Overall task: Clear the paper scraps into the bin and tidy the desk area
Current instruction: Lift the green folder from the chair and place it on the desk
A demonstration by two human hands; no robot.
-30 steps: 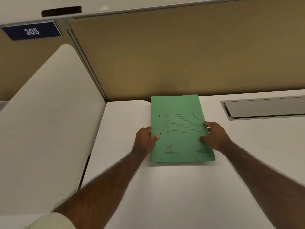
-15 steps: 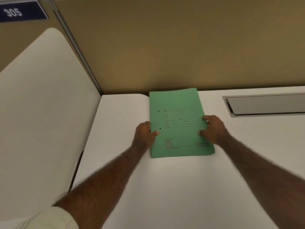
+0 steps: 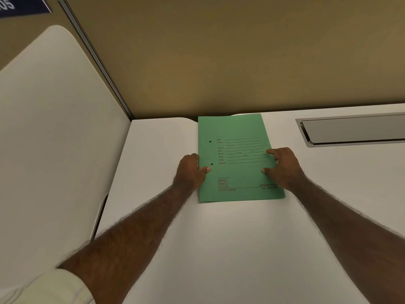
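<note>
white desk (image 3: 219, 249) | green folder (image 3: 234, 172) flat | left hand (image 3: 191, 172), right hand (image 3: 282, 166) grip its side edges, arms outstretched

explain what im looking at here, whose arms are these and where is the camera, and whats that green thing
There is no machine here: these are a person's two bare arms. The picture comes from one wide-angle camera worn on the person's head, looking forward and down, so the arms reach in from the bottom edge.

The green thing is a green paper file folder with printed form lines, lying flat on a white desk. The left hand holds its left edge, thumb on top. The right hand rests curled fingers on its right side; whether its grip goes round the edge I cannot tell.

Behind stands a tan partition wall, to the left a white curved divider. At the right, a grey metal flap is set into the desk. No paper scraps or bin are in view.
</note>
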